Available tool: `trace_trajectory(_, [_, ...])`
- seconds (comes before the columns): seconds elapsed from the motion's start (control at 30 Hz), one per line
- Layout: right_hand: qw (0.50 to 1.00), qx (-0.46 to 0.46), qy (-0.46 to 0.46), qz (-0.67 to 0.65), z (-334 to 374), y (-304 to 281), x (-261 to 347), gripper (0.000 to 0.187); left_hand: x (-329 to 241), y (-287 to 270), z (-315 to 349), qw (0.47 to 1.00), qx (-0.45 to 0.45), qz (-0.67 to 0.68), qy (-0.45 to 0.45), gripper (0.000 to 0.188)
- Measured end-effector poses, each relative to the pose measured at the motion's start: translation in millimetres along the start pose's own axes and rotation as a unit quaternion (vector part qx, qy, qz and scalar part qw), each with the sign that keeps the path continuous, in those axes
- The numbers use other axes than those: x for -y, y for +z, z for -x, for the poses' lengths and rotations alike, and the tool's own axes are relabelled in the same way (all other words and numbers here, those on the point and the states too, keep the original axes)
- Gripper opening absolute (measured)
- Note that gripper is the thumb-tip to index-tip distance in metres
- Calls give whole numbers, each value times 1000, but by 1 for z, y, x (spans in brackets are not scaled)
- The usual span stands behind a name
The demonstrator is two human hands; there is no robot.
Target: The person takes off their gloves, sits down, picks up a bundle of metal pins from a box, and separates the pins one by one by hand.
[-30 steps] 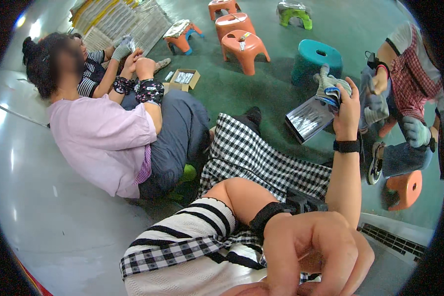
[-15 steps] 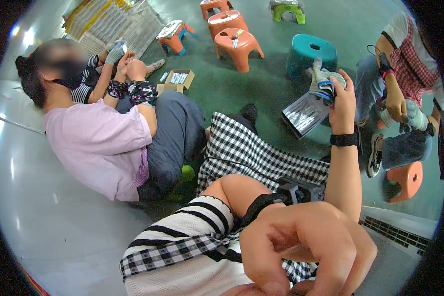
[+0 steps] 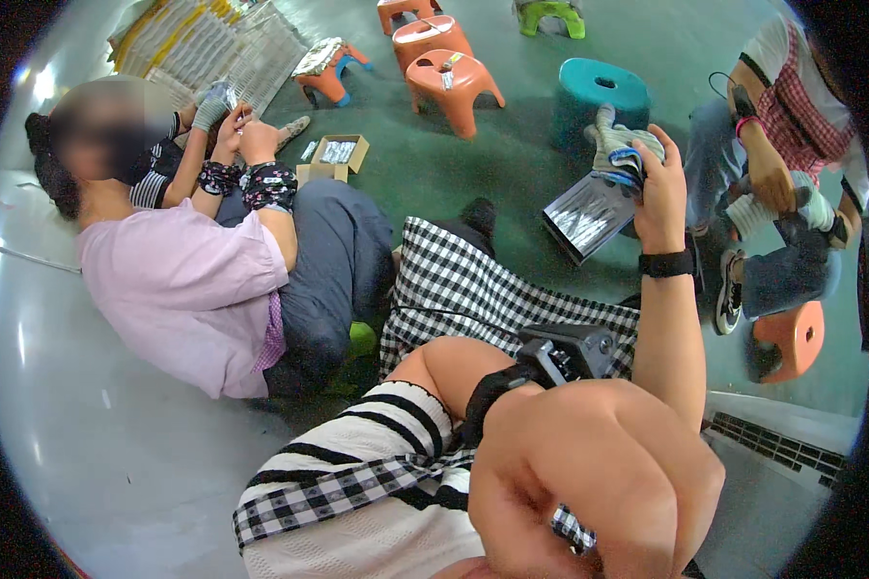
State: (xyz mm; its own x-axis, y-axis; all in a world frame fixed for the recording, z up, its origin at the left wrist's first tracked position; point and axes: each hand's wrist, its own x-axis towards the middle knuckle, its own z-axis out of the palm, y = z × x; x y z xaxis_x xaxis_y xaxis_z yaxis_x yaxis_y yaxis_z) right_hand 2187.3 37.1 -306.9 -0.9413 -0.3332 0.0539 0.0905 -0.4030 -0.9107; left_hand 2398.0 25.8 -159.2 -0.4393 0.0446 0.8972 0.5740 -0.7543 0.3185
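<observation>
My right hand point(image 3: 663, 193) is raised at the right, wearing a black wristband, with its fingers closed on a pair of grey knit work gloves point(image 3: 620, 147) with blue edging. My left hand point(image 3: 599, 473) looms large at the bottom, very near the camera. Its fingers are bent inward, and the fingertips and whatever they hold lie hidden. A black strap with a dark device point(image 3: 565, 352) sits on that wrist. Just beyond the gloves is a dark shallow box point(image 3: 589, 217) of shiny silvery pieces; I cannot tell if my right hand touches it.
A seated person in a pink top point(image 3: 183, 280) works at the left, near a small cardboard box point(image 3: 343, 152). Another person in a checked apron point(image 3: 806, 106) is at the right. Orange stools point(image 3: 454, 82) and a teal stool point(image 3: 589, 87) stand on the green floor. Stacked trays point(image 3: 203, 58) are at back left.
My left hand has turned slightly, its fingers curling further down and inward. My right hand still holds the gloves. The whole view has shifted a little.
</observation>
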Motion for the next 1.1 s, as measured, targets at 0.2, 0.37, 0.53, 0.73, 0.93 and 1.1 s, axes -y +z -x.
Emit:
trace_trajectory(0.2, [1000, -8, 4, 2, -6, -11, -6, 42, 1, -3, -1, 999, -34, -12, -1, 19])
trace_trajectory(0.37, [1000, -3, 9, 0, -6, -8, -4, 43, 8, -14, -2, 995, 78, 69, -13, 17])
trace_trajectory(0.53, [1000, 5, 13, -12, -1, -8, -3, 46, 23, -5, 4, 981, 62, 181, 28, 16])
trace_trajectory(0.73, [1000, 9, -1, -6, -6, -12, -5, 46, 23, -3, 6, 985, 45, 165, 9, 18])
trace_trajectory(0.93, [1000, 4, 0, 1, -3, -11, -4, 43, 21, -9, 4, 991, 94, 99, 5, 18])
trace_trajectory(1.1, [1000, 7, -6, -3, -6, -17, -8, 43, 12, 4, 17, 996, 19, 89, -22, 10])
